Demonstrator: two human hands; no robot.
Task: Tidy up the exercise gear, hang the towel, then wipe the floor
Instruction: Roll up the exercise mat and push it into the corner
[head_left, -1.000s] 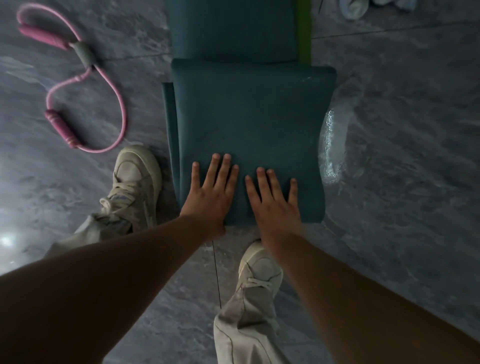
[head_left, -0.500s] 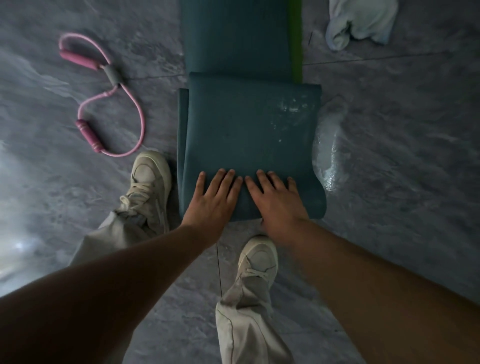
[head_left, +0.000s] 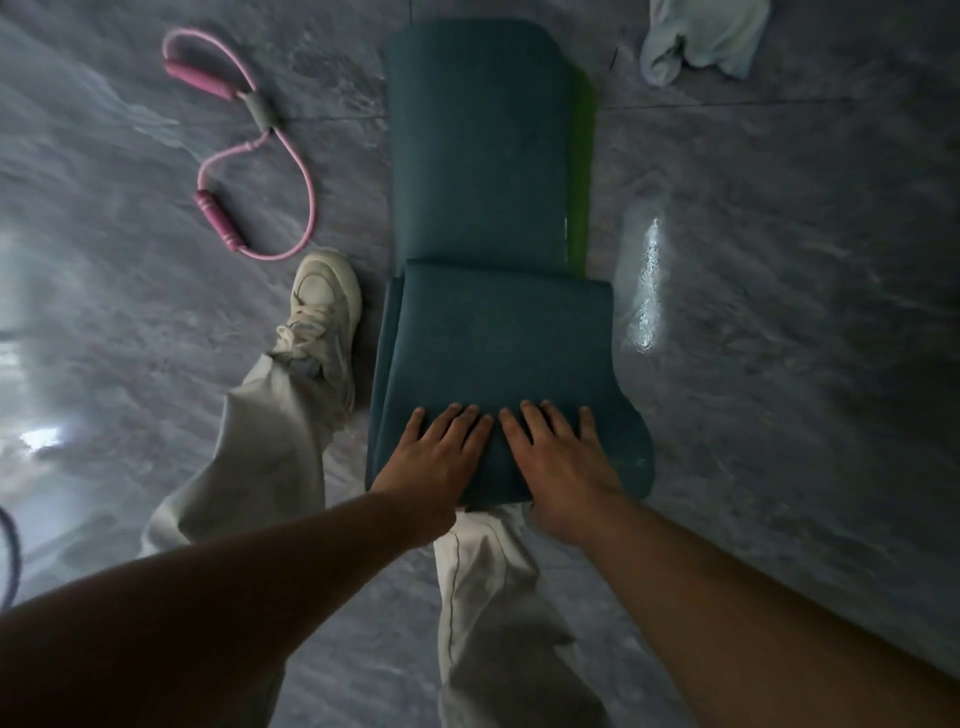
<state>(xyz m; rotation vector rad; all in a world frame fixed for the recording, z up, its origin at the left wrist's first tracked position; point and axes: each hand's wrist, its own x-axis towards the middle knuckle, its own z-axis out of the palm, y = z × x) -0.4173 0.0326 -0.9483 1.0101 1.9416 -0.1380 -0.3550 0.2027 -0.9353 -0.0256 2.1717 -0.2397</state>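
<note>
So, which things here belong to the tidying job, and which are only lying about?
Belong to the job: teal mat, partly rolled, under the left hand and right hand; pink resistance band; pale towel, crumpled on the floor; shiny wet patch beside the mat.
Only lying about: purple cord at the left edge, too cut off to identify; white shoe, simply worn.

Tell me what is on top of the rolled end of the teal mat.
The left hand and right hand press flat on the roll, fingers straight. Whatever lies beneath it is hidden.
</note>
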